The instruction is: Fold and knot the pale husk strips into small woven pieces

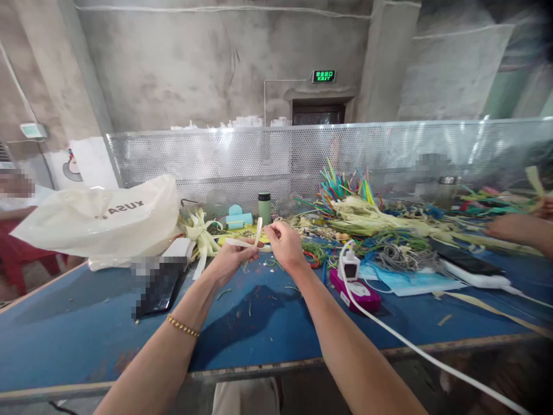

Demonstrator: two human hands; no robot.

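My left hand (231, 260) is closed in a pinch on a pale, flat plant-fibre strip (258, 231), above the blue tabletop. One end of the strip stands upright from my fingertips, and another pale length lies across the hand. Close beside it on the right, my right hand (286, 245) is closed too, its thumb and fingertips pinched at the strip. How much of the strip lies inside those fingers is hidden. Just left of my hands rests a bundle of pale green strips (201, 233).
A dark phone (162, 285) and a white plastic bag (99, 216) lie left. A green bottle (264, 208) stands behind. Rightward are a purple power strip (356, 291), a white cable (389, 331), grey cord (400, 256), a blue mask (417, 281) and a co-worker's hand (516, 230).
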